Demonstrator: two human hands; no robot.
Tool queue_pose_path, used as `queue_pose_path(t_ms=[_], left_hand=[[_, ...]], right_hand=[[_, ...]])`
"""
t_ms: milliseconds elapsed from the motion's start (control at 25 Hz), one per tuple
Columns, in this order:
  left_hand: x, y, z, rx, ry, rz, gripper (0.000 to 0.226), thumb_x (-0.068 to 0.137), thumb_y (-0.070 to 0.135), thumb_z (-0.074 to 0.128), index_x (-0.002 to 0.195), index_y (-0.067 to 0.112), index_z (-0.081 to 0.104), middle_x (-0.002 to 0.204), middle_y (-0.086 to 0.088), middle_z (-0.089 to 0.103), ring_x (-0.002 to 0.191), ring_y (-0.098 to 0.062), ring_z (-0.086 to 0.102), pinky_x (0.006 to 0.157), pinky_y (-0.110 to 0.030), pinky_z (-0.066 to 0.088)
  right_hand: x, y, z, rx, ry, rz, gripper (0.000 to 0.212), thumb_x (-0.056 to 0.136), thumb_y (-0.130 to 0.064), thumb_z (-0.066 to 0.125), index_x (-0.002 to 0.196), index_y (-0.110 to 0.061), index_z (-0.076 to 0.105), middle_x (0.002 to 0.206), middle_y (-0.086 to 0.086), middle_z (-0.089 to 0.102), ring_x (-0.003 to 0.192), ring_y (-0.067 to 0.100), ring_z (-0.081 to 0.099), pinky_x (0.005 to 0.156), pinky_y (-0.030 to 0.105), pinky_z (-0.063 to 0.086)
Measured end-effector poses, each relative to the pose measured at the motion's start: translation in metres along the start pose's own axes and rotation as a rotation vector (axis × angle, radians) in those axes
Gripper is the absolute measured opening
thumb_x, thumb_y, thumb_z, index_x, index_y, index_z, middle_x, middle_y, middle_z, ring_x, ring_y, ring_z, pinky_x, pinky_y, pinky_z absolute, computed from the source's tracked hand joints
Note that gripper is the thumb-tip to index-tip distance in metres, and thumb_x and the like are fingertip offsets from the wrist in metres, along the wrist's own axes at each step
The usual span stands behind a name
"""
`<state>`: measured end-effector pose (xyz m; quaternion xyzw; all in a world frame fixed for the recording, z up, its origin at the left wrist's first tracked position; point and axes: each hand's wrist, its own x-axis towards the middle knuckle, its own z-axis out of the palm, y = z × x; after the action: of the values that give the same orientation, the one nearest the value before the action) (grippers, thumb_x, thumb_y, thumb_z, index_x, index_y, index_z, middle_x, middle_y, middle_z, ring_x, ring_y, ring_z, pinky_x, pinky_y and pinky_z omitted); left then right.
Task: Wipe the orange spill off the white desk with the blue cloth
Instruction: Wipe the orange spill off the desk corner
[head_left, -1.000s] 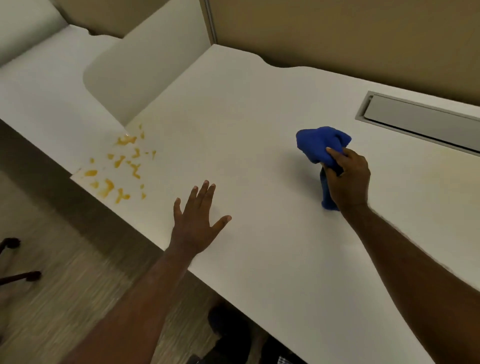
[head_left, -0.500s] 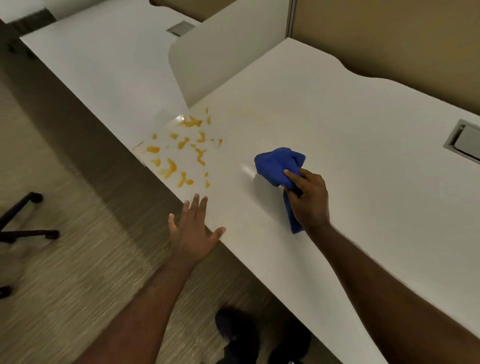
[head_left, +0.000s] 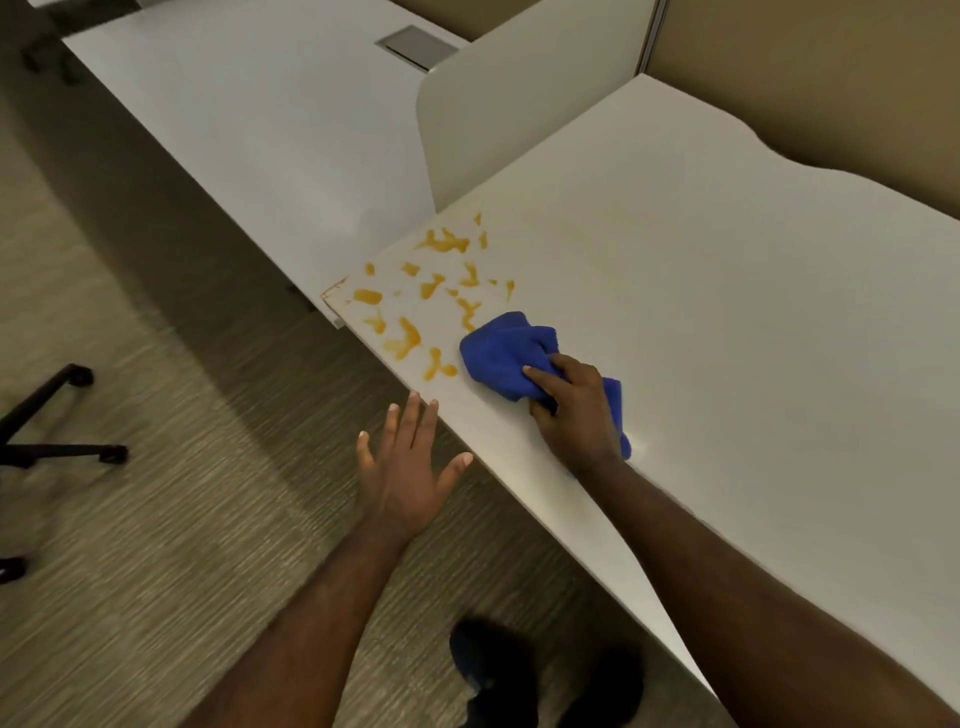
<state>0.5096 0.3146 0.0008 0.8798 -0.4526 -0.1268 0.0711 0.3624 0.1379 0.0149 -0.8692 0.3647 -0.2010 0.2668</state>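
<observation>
— What's different from a second ago?

— I see my right hand (head_left: 574, 413) has carried the blue cloth (head_left: 511, 358) across the table (head_left: 727, 312), from well apart from the orange spill (head_left: 423, 291) to its near edge. The cloth's front fold now touches the closest streak.

— And the other hand?

— My left hand (head_left: 402, 475), fingers spread as before, was over the tabletop a second ago. Now it hangs over the floor (head_left: 156, 519), just off the table's front edge.

— Anything else?

— My view has swung left: the neighbouring desk (head_left: 249, 114) and a chair base (head_left: 47, 421) fill more of the frame, and the cable tray on the right is gone from sight.
</observation>
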Motion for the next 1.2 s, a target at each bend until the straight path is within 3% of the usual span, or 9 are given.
queue_pose_path(t_ms=[120, 200, 280, 360, 440, 680, 880, 1080, 1200], left_hand=[[-0.004, -0.006, 0.003, -0.005, -0.020, 0.019, 0.082, 0.086, 0.073, 0.015, 0.154, 0.029, 0.005, 0.164, 0.005, 0.005, 0.150, -0.022, 0.005, 0.115, -0.062, 0.010], [-0.005, -0.008, 0.003, -0.011, -0.036, 0.032, 0.081, 0.087, 0.072, 0.014, 0.154, 0.029, 0.001, 0.163, 0.007, 0.001, 0.150, -0.022, 0.002, 0.115, -0.061, 0.009], [-0.004, -0.008, 0.002, -0.003, -0.044, 0.043, 0.081, 0.087, 0.072, 0.013, 0.154, 0.028, 0.001, 0.163, 0.006, -0.002, 0.150, -0.023, 0.001, 0.115, -0.061, 0.008], [-0.004, -0.007, -0.001, 0.005, -0.041, 0.052, 0.081, 0.088, 0.071, 0.014, 0.154, 0.026, 0.003, 0.164, 0.005, -0.003, 0.150, -0.023, 0.001, 0.115, -0.061, 0.008], [-0.002, -0.008, -0.004, 0.008, -0.028, 0.054, 0.078, 0.090, 0.068, 0.018, 0.154, 0.025, 0.004, 0.164, 0.005, -0.004, 0.150, -0.024, 0.000, 0.115, -0.060, 0.008], [0.002, -0.005, -0.008, -0.018, -0.051, -0.015, 0.082, 0.093, 0.066, 0.027, 0.154, 0.020, -0.003, 0.164, 0.002, -0.007, 0.150, -0.024, -0.003, 0.116, -0.060, 0.005], [0.002, 0.003, 0.000, -0.072, -0.055, -0.073, 0.083, 0.093, 0.065, 0.025, 0.153, 0.019, -0.007, 0.163, 0.001, -0.009, 0.150, -0.023, -0.004, 0.117, -0.058, 0.006], [0.003, 0.010, 0.007, -0.118, -0.020, -0.098, 0.075, 0.094, 0.062, 0.017, 0.154, 0.023, -0.007, 0.163, 0.004, -0.009, 0.150, -0.021, -0.003, 0.117, -0.057, 0.005], [0.004, 0.012, 0.011, -0.175, 0.014, -0.111, 0.074, 0.093, 0.061, 0.011, 0.154, 0.023, -0.002, 0.162, 0.007, -0.006, 0.150, -0.020, 0.000, 0.118, -0.057, 0.008]], right_hand=[[-0.003, -0.003, 0.000, -0.188, 0.031, -0.035, 0.041, 0.083, -0.042, 0.061, 0.120, -0.023, 0.064, 0.148, 0.006, 0.042, 0.137, 0.030, 0.034, 0.113, 0.050, 0.026], [0.010, -0.010, 0.000, -0.231, 0.020, -0.104, 0.048, 0.091, -0.046, 0.047, 0.132, -0.022, 0.053, 0.155, 0.004, 0.033, 0.144, 0.028, 0.023, 0.117, 0.050, 0.018], [0.030, -0.015, 0.003, -0.283, -0.125, -0.168, 0.056, 0.098, -0.044, 0.036, 0.149, -0.022, 0.029, 0.160, 0.002, 0.020, 0.148, 0.026, 0.009, 0.119, 0.047, 0.015], [0.040, -0.013, 0.011, -0.380, -0.320, -0.202, 0.059, 0.101, -0.045, 0.029, 0.153, -0.027, 0.007, 0.162, -0.002, 0.000, 0.148, 0.023, -0.008, 0.121, 0.044, 0.006], [0.040, -0.005, 0.020, -0.401, -0.395, -0.170, 0.060, 0.100, -0.050, 0.025, 0.152, -0.032, -0.001, 0.162, -0.004, -0.007, 0.148, 0.021, -0.014, 0.121, 0.043, 0.002], [0.055, 0.008, 0.020, -0.359, -0.318, 0.003, 0.061, 0.099, -0.052, 0.024, 0.152, -0.034, 0.002, 0.163, -0.001, 0.003, 0.149, 0.022, -0.006, 0.120, 0.040, -0.001], [0.038, 0.017, 0.017, -0.338, -0.379, -0.121, 0.059, 0.097, -0.057, 0.019, 0.151, -0.040, 0.003, 0.162, -0.008, 0.003, 0.148, 0.016, -0.007, 0.120, 0.040, 0.000], [0.069, 0.022, 0.008, -0.361, -0.345, -0.001, 0.057, 0.100, -0.050, 0.023, 0.152, -0.034, 0.004, 0.162, -0.003, 0.001, 0.148, 0.021, -0.011, 0.120, 0.042, -0.004], [0.062, 0.017, 0.013, -0.267, -0.392, -0.071, 0.053, 0.101, -0.047, 0.019, 0.151, -0.035, 0.009, 0.162, -0.005, 0.002, 0.148, 0.020, -0.009, 0.119, 0.037, -0.005]])
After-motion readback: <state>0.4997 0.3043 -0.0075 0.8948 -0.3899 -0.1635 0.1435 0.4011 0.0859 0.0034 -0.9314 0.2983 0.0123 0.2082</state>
